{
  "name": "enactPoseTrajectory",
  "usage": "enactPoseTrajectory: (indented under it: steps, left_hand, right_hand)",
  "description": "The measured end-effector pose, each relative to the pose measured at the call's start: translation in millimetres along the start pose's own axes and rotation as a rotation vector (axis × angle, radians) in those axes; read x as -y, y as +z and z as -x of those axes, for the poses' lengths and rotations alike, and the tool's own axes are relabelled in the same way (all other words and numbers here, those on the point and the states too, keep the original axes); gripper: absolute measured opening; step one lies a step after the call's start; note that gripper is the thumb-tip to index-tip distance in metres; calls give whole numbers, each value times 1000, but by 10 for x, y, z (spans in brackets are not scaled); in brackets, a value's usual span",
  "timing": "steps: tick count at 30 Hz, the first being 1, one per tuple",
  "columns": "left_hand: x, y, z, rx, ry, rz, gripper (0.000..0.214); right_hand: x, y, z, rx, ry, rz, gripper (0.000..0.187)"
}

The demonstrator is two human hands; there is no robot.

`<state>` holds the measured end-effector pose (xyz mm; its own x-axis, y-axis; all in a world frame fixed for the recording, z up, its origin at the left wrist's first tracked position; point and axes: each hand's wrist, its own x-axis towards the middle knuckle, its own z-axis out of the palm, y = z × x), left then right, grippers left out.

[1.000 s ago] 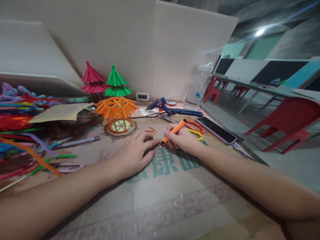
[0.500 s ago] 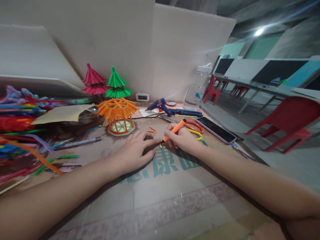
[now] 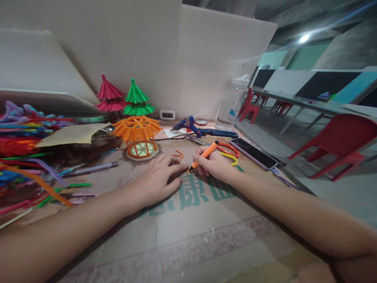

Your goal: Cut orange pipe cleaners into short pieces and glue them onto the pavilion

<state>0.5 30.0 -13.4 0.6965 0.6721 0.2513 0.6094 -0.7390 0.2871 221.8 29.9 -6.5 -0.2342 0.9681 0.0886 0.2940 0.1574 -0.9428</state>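
Orange marker (image 3: pixel 205 155), pinched in the right hand (image 3: pixel 214 163), tip at a tiny orange piece (image 3: pixel 188 171) on the table (image 3: pixel 141 243) — light, braced strokes would suit. Left hand (image 3: pixel 160 173) beside it, grip loosely curled — whether holding anything, cannot tell.

The marker (image 3: pixel 207 152) has the pavilion (image 3: pixel 139 135) left, the glue gun (image 3: pixel 191 125) behind, the phone (image 3: pixel 255 153) right.

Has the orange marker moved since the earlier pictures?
No, not visibly: judged against the phone lying to its right, the orange marker in the right hand keeps its place and slant.
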Motion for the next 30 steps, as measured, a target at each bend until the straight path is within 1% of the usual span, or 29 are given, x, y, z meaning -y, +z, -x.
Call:
enactPoseTrajectory:
  steps: [4, 10, 16, 21, 27, 30]
  left_hand:
    - [9, -7, 5, 13, 0, -7, 40]
    - [10, -1, 7, -5, 5, -2, 39]
    - [-15, -27, -2, 37, -14, -12, 40]
    - [-11, -18, 4, 14, -2, -7, 39]
    - [-7, -24, 6, 32, -14, -16, 40]
    - [-6, -21, 5, 22, -6, -13, 39]
  right_hand:
    - [20, 1, 9, 38, 24, 7, 20]
    - [18, 8, 15, -17, -1, 11, 19]
    - [18, 2, 14, 38, 17, 10, 20]
    - [26, 13, 15, -3, -5, 0, 19]
    - [49, 2, 22, 46, 10, 21, 20]
    - [32, -3, 19, 36, 0, 10, 19]
